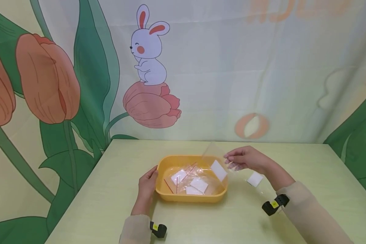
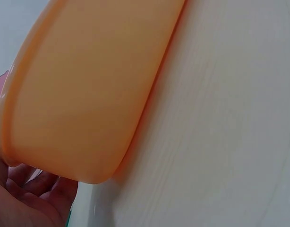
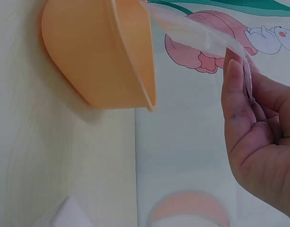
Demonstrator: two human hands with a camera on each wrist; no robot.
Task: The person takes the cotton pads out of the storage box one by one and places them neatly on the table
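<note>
A yellow plastic basket [image 1: 192,198] with solid walls stands on the table. My left hand [image 1: 147,184] grips its left end; in the left wrist view, the curled fingers of that hand [image 2: 38,198] sit under the rim. Several clear zip bags [image 1: 198,184], with white squares and red seal lines, lie inside. Above the basket's right end, my right hand [image 1: 247,158] pinches another clear zip bag [image 1: 218,170] holding a white square. The right wrist view shows this bag [image 3: 197,33] between thumb and fingertips, hanging toward the basket.
On the table, right of the basket and below my right hand, lies a white square [image 1: 255,179], apparently in a clear bag. A printed curtain with tulips and a rabbit [image 1: 149,47] hangs behind the table's back edge. Each wrist wears a small black camera [image 1: 159,230].
</note>
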